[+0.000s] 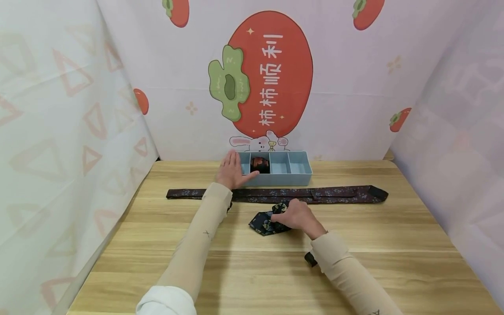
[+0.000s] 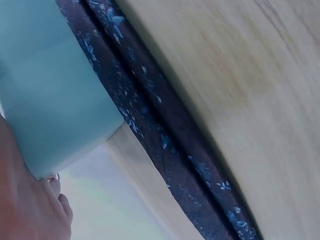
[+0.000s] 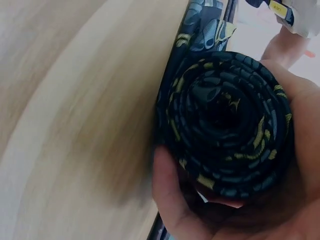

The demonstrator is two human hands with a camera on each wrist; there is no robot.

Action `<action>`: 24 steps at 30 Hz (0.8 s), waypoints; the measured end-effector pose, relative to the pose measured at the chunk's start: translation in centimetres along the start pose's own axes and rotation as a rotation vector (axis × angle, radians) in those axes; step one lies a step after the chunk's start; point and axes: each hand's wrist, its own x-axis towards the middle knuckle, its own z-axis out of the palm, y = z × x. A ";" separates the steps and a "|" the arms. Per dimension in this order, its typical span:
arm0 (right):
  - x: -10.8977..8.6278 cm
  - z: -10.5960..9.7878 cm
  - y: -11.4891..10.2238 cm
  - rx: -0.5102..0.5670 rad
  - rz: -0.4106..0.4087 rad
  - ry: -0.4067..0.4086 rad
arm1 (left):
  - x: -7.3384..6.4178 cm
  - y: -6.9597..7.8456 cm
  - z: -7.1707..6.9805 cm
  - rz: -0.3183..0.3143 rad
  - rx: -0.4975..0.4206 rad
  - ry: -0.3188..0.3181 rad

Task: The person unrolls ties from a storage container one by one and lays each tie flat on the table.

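My right hand [image 1: 299, 215] grips a dark necktie with yellow and blue patterns, rolled into a coil [image 3: 225, 125]; its pointed end [image 1: 260, 224] lies flat on the table to the left. In the right wrist view the thumb and fingers curl round the roll. My left hand [image 1: 232, 171] is at the left end of a light blue compartment box [image 1: 275, 180], its fingers straight and thumb spread along the front. One compartment, second from left, holds a rolled dark tie with red patches [image 1: 260, 165]. The leftmost compartment is partly hidden by the hand.
A long dark maroon necktie with blue flowers [image 1: 338, 194] lies stretched across the wooden table [image 1: 260, 280], between the box and the rolled tie. Behind the box hangs a white cloth backdrop [image 1: 189, 131] with persimmon prints. Similar cloth hangs at both sides.
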 end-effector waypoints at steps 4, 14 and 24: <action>0.0 -0.7 0.0 -0.025 0.040 -0.015 | 0.0 -0.2 -0.4 0.005 -0.028 0.019; -0.6 -2.2 0.7 -0.095 0.044 -0.057 | -2.1 -0.1 -2.7 0.136 -0.086 0.361; -1.3 -5.2 1.5 -0.160 -0.029 -0.020 | -9.1 3.2 -2.9 0.253 -0.508 0.156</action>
